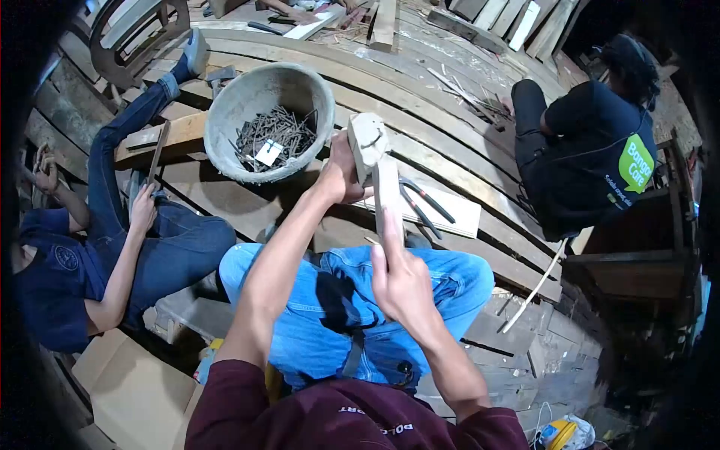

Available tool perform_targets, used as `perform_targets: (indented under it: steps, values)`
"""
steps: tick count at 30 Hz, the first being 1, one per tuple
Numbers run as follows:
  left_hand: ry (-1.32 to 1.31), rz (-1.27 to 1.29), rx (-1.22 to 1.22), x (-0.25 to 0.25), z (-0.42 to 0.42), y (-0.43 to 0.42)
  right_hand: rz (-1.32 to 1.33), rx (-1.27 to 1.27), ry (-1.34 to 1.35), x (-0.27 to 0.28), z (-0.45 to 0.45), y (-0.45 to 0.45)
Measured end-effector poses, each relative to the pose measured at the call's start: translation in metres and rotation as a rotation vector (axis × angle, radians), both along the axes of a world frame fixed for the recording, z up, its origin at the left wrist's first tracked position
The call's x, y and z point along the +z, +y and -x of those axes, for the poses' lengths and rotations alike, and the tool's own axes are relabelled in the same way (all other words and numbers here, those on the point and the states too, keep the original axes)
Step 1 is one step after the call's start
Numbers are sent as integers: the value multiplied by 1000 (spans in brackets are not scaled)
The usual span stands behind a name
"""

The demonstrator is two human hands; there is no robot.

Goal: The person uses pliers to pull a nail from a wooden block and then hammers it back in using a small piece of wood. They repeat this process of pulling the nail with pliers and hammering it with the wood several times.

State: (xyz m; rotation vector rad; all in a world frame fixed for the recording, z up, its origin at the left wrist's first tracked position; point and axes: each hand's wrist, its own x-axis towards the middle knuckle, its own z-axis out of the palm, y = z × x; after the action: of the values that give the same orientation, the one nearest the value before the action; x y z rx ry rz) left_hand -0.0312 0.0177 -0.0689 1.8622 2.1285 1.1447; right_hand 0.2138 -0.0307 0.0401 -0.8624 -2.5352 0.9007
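Starting at the grip: the wooden mallet [385,169] is held by its handle [388,199] in the right hand [405,285], long axis pointed away from the body. Its head [367,142] is set close by the left hand [343,171], whose hold can't be told. Pincers [429,204] are parked just right.

Legible markings recorded as follows. Maroon fabric shirt [337,421] of the camera wearer: white capitals "POLO", with "PORT" also readable, any preceding letter unclear. Black fabric top [589,154] of the person seated at right: bright green patch [638,163], white lettering, "Bango", word ending uncertain, above "Care"; smaller white line beneath not reliably legible. Round emblem [66,258] on navy fabric shirt [56,289] at left: unreadable.
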Motion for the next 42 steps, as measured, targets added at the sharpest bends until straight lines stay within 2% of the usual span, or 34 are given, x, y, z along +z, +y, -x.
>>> perform_targets:
  steps: [1,2,4,6,8,10,13,14,18,20,22,24,26,28,29,30,32,34,37,40,42]
  values:
    - [-203,-140,-20,-25,1,-3,88,5,20,3,-12,-2]
    - [-160,-295,-64,-28,2,-8,112,12,26,2,-23,-2]
    - [-378,-295,-97,-37,1,-9,351,-62,-21,20,-39,2]
    - [-285,-274,-62,-35,-1,-17,335,-85,-6,19,-52,12]
    - [-595,-291,-177,-29,-7,-25,275,-109,26,12,-59,27]
    - [-572,-243,-167,-25,-5,-29,286,-197,57,1,-58,42]
    - [-353,-197,-125,-3,-4,-31,361,-259,38,-8,-47,68]
    - [-530,-190,-99,-17,-4,-30,342,-268,57,-15,-43,76]
    - [-480,-148,-69,-22,-3,-27,263,-240,16,-34,-18,121]
    - [-409,-131,-74,-16,0,-25,229,-245,-201,-29,0,153]
    - [-413,-111,-80,-16,0,-21,-59,-167,-301,-68,9,197]
    - [-488,-98,-48,-13,-2,-18,-55,-187,-528,-78,28,230]
    - [-557,-73,-26,-10,-3,-17,-220,-181,-621,-119,29,262]
    - [-476,-145,-34,-15,-2,-12,-383,-168,-786,-145,28,276]
    - [-452,-178,-44,-16,1,-11,-480,-229,-805,-157,29,271]
    - [-429,-208,-51,-17,3,-11,-687,-220,-702,-174,23,266]
    - [-428,-221,-76,-8,4,-6,-530,-82,-516,-167,26,243]
    - [-419,-221,-33,-15,6,-6,-426,50,-613,-173,18,219]
    - [-437,-210,4,-4,4,-9,-307,102,-778,-166,22,201]
    - [-198,-127,74,-1,3,-18,-176,90,-696,-184,16,217]
    - [-254,-94,78,0,3,-22,-135,118,-602,-197,7,219]
